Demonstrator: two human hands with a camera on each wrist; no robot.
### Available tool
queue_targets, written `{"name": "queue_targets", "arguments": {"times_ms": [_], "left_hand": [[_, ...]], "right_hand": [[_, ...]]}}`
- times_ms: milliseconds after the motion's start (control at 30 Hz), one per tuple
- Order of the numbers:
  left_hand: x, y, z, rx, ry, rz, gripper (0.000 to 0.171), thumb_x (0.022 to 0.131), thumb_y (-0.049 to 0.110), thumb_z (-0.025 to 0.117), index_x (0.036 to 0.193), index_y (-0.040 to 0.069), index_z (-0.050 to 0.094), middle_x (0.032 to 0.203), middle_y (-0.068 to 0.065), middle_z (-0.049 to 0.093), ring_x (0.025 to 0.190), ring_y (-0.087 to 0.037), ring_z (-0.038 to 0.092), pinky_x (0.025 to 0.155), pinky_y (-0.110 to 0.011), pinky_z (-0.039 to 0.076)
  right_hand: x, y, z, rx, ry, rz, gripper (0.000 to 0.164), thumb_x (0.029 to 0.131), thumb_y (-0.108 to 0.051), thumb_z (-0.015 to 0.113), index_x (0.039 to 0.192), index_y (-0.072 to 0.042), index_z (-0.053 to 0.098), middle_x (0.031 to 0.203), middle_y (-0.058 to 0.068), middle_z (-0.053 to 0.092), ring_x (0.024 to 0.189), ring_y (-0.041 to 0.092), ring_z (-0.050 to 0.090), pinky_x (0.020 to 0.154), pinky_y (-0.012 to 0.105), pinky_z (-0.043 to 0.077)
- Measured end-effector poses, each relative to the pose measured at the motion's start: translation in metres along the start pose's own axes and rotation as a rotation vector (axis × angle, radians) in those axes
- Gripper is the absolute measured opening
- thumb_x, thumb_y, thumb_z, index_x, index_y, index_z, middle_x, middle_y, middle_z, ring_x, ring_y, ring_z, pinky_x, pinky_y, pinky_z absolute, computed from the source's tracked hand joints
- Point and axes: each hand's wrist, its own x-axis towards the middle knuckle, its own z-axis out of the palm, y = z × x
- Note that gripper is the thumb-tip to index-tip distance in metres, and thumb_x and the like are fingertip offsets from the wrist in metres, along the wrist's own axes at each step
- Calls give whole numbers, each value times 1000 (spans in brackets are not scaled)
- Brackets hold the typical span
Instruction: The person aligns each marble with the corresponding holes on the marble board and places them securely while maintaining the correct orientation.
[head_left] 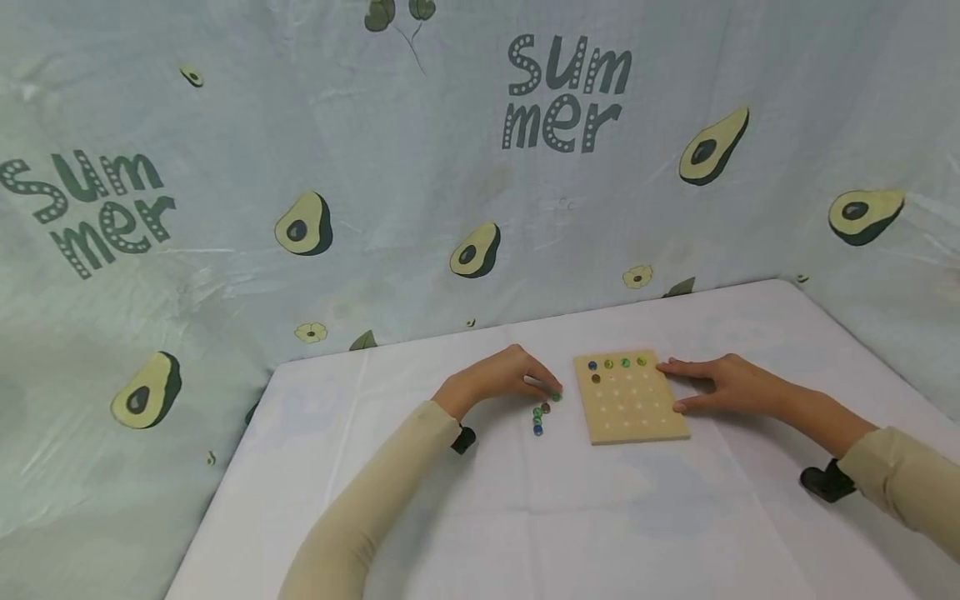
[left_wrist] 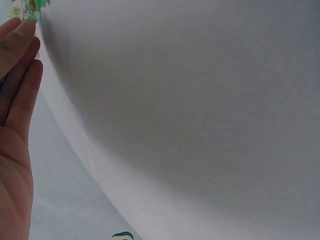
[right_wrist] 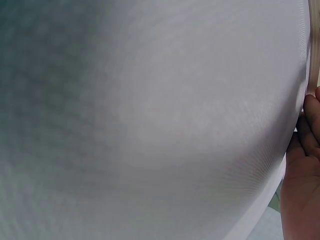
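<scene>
A square wooden board (head_left: 637, 417) with rows of small hollows lies on the table. Along its back row sit a blue marble (head_left: 592, 365), a green marble (head_left: 626, 362) and two yellowish ones; a brown marble (head_left: 596, 378) sits in the row below. Left of the board, my left hand (head_left: 510, 375) reaches down with thumb and fingertips pinching a green marble (head_left: 557, 397). Close by lie a brown marble (head_left: 545, 408), a blue marble (head_left: 537, 430) and green ones between. My right hand (head_left: 738, 385) touches the board's right edge with straight fingers and thumb.
A white cloth (head_left: 570, 517) covers the table. Behind and beside it hangs a pale curtain (head_left: 405, 167) printed with avocados and lettering. A dark wrist device (head_left: 828, 482) shows under the right sleeve.
</scene>
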Motion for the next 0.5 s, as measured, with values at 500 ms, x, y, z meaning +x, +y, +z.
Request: {"name": "queue_targets", "arguments": {"times_ms": [500], "left_hand": [[10, 0, 3, 80, -5, 63, 24, 89, 7, 77, 114, 8, 79, 114, -1, 76, 105, -4, 70, 89, -11, 50]], "right_hand": [[0, 0, 1, -17, 6, 2, 84, 82, -67, 72, 148, -17, 55, 148, 20, 52, 129, 46, 54, 100, 63, 46]]}}
